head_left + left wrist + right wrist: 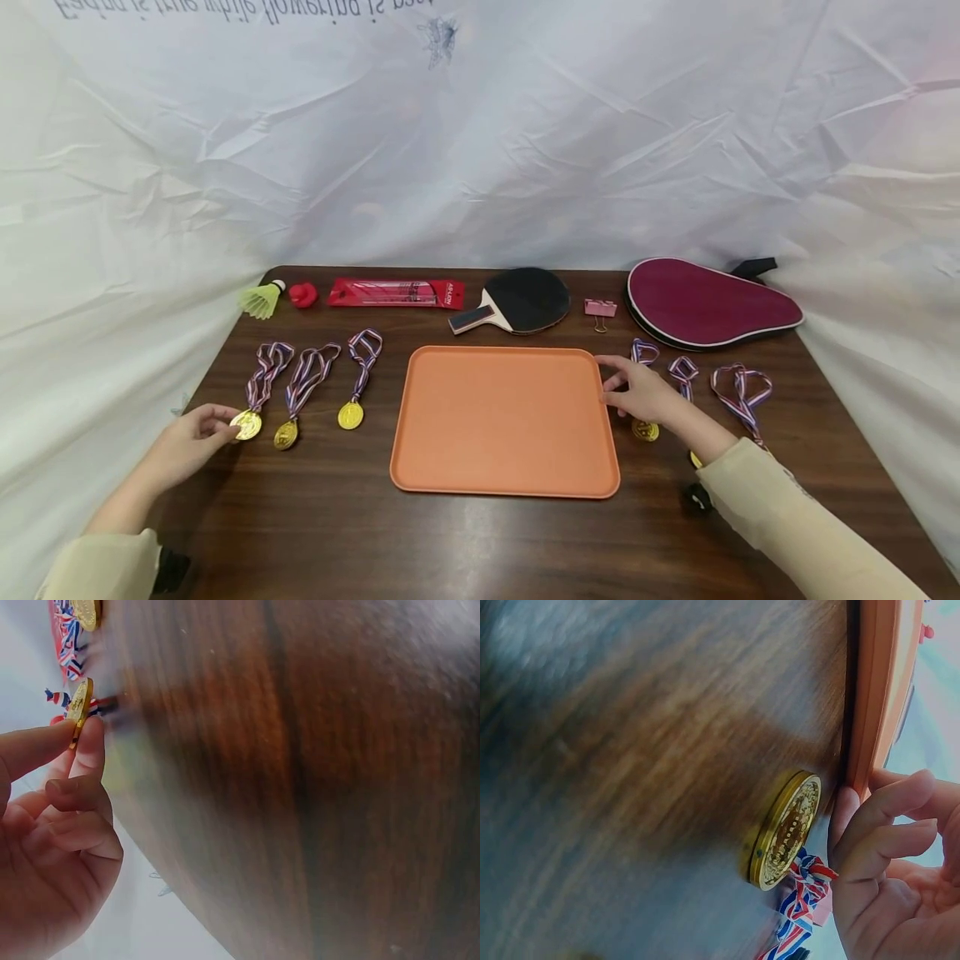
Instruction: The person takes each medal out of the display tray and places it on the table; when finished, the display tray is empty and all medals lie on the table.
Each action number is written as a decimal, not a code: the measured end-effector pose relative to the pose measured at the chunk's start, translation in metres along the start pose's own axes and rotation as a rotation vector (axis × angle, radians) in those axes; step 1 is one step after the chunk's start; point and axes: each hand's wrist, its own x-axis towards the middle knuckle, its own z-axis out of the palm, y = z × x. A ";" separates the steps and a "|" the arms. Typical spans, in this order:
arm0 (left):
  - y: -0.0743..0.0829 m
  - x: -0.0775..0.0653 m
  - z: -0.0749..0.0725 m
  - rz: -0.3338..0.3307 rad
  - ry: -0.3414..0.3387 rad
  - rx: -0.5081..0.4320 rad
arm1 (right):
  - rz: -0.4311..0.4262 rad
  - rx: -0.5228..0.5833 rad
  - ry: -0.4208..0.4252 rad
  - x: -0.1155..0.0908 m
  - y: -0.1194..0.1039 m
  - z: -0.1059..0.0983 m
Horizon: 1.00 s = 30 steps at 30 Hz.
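My left hand (187, 443) pinches the edge of a gold medal (246, 426) between thumb and fingers at the table's left. In the left wrist view that medal (81, 701) stands tilted, its striped ribbon trailing behind. Beside it lie a second medal (286, 435) and a third medal (350, 415), ribbons stretched backward. My right hand (641, 392) grips the right rim of an orange tray (504, 421) with thumb and fingertips. Close under this hand lies another gold medal (787, 832) with a red, white and blue ribbon (795, 907).
Along the back are a shuttlecock (260, 300), red rubber duck (303, 295), red packet (397, 293), table tennis bat (528, 300), pink binder clip (600, 308) and maroon bat case (708, 300). Two more ribbons (684, 371) lie right of the tray, their medals partly hidden by the right arm.
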 end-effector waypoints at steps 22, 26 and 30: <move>0.001 -0.006 0.001 0.040 0.022 0.141 | -0.006 -0.002 -0.011 0.001 0.000 0.000; 0.003 -0.007 0.000 0.029 0.005 0.177 | 0.000 0.001 -0.013 0.000 0.001 0.000; 0.004 -0.009 -0.003 0.038 0.022 0.236 | -0.001 0.001 -0.014 0.000 0.002 0.000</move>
